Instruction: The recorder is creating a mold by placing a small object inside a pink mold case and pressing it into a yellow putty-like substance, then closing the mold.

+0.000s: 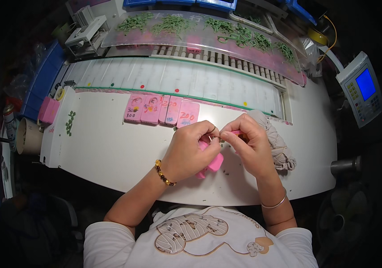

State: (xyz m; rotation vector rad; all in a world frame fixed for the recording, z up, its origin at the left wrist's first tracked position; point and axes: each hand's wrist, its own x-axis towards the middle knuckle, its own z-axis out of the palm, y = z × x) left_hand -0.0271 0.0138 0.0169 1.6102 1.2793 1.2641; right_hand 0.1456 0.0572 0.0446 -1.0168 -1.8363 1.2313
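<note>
In front of me, over the white tabletop, my left hand (192, 146) is closed round a pink rubbery block (215, 163), which sticks out below its fingers. My right hand (252, 146) meets it with thumb and fingers pinched together. Both sets of fingertips come together at one spot; whatever small thing they pinch there is mostly hidden. Behind the right thumb a bit of pink and orange (240, 133) shows. Just beyond the left hand, several pink blocks (169, 110) with handwritten marks stand in a row.
A crumpled grey cloth (276, 145) lies right of my right hand. Small green pieces (70, 123) lie at the left. Across the back run a white slatted strip (168, 85) and a clear tray (195, 41) of green pieces. A control panel (361, 89) stands at right.
</note>
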